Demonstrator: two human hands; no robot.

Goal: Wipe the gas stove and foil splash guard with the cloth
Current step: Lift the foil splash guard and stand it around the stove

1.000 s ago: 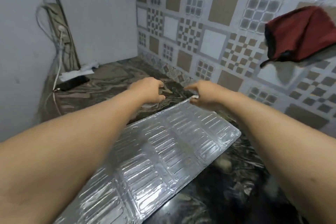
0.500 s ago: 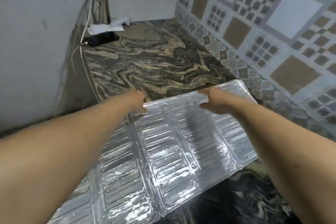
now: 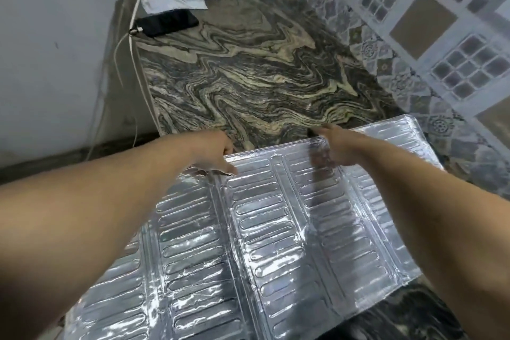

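Both hands now grip the far edge of the embossed silver foil splash guard (image 3: 276, 229): left hand (image 3: 212, 149) and right hand (image 3: 335, 146) fingers curled on it, laying it on the swirled marble bench (image 3: 248, 77); wiping with a cloth comes next.

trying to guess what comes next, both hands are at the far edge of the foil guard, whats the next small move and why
Probably set the foil splash guard flat on the marble counter: the left hand and right hand grip its far edge, and no cloth is in view yet.
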